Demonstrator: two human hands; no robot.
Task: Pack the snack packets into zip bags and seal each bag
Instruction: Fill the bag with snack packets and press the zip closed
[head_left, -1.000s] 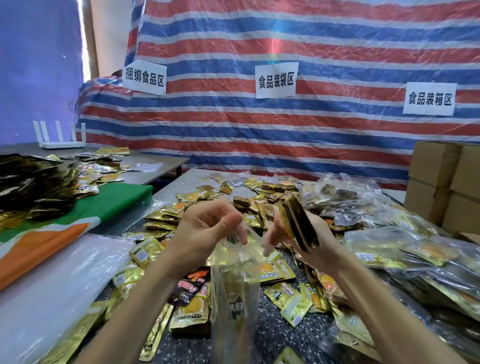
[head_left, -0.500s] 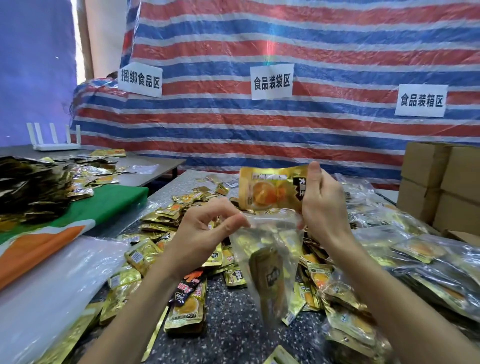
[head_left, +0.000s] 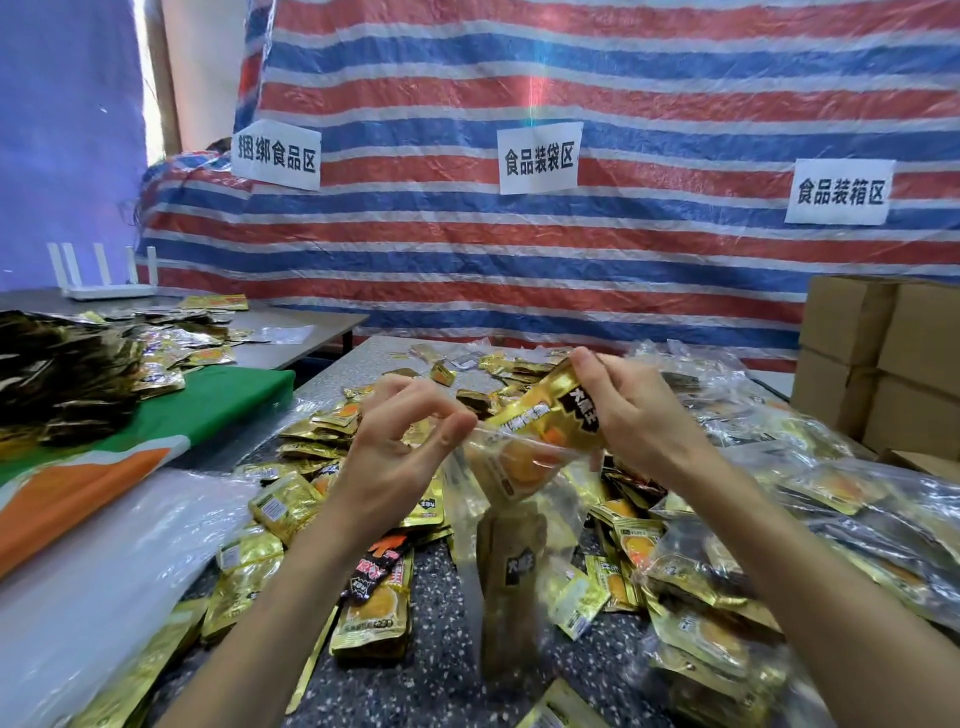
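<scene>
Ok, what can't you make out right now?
Head view:
- Packet count inside the zip bag: motion blur and crinkled film; at least one shows.
- Zip bag's seal strip: hidden by fingers of the left hand and the snack packet in the right hand.
- Cardboard boxes: cut off by the right edge.

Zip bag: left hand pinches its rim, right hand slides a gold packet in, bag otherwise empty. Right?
Not empty: the head view shows a second packet low in the zip bag. The left hand pinches the rim; the right hand slides the gold packet in.
</scene>
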